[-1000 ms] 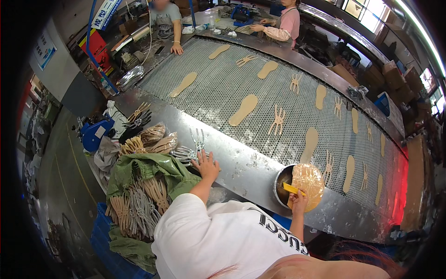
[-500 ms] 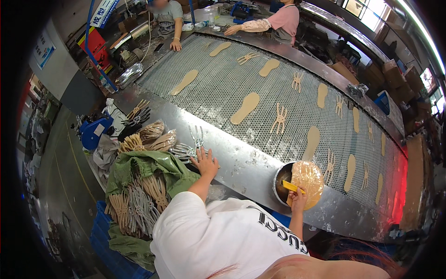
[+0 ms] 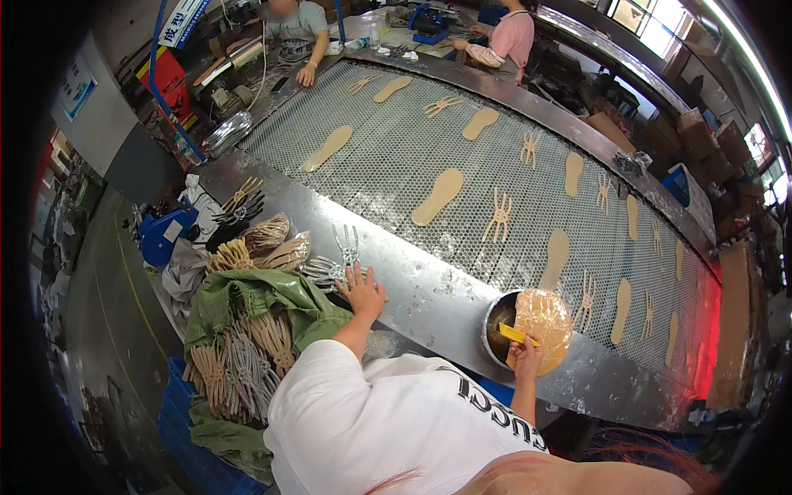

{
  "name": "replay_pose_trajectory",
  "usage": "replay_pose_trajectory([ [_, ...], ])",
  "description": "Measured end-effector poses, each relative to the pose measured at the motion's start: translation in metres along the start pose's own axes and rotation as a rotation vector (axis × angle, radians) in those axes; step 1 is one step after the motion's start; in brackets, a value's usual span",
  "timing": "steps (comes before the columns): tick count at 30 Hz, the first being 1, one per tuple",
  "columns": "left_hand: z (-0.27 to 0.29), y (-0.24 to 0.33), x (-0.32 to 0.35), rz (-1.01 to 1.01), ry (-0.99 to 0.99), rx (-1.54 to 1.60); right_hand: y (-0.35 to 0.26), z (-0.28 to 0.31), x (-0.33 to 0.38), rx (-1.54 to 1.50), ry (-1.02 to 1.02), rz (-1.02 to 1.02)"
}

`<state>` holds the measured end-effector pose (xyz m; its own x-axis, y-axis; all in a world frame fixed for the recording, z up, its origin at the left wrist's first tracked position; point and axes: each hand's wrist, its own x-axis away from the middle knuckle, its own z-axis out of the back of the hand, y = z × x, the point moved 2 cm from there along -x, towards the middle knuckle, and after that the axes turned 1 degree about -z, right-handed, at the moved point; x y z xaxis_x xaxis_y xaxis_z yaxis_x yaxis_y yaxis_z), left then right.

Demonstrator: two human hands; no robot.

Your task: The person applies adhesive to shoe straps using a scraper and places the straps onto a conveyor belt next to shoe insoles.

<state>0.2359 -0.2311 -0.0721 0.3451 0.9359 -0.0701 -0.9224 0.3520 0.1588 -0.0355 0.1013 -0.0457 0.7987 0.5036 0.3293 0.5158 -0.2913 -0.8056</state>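
My left hand (image 3: 359, 288) lies spread on the steel edge of the conveyor, touching a grey strap-shaped piece (image 3: 346, 246) beside a bundle of the same pieces (image 3: 318, 269). My right hand (image 3: 525, 360) grips a yellow brush (image 3: 518, 333) over a round metal pot (image 3: 495, 323), with a tan piece coated in glue (image 3: 544, 320) resting across the pot's rim. Tan insoles (image 3: 439, 195) and tan strap pieces (image 3: 499, 215) lie spaced out on the perforated belt (image 3: 388, 157).
A green sack (image 3: 256, 299) holds bundles of strap pieces at my left, over a blue crate (image 3: 177, 429). Two other people (image 3: 511, 33) work at the far end of the belt. Cardboard boxes (image 3: 701, 140) stand at the right.
The insoles and strap pieces on the belt have shifted slightly. My hands stay in nearly the same places.
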Motion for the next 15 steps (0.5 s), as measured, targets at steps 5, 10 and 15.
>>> replay_pose_trajectory([
  [5, 0.0017, -0.0007, -0.0043, 0.010, -0.011, 0.003, 0.0035, 0.0009, -0.0032, 0.016, 0.002, -0.013],
  [10, 0.0058, -0.0015, -0.0088, 0.006, 0.005, -0.010, 0.0018, -0.0067, -0.0017, 0.018, -0.002, -0.008],
  [15, 0.0035, -0.0056, -0.0056, 0.015, -0.043, -0.028, 0.0064, -0.0051, -0.0006, 0.009, -0.006, -0.009],
])
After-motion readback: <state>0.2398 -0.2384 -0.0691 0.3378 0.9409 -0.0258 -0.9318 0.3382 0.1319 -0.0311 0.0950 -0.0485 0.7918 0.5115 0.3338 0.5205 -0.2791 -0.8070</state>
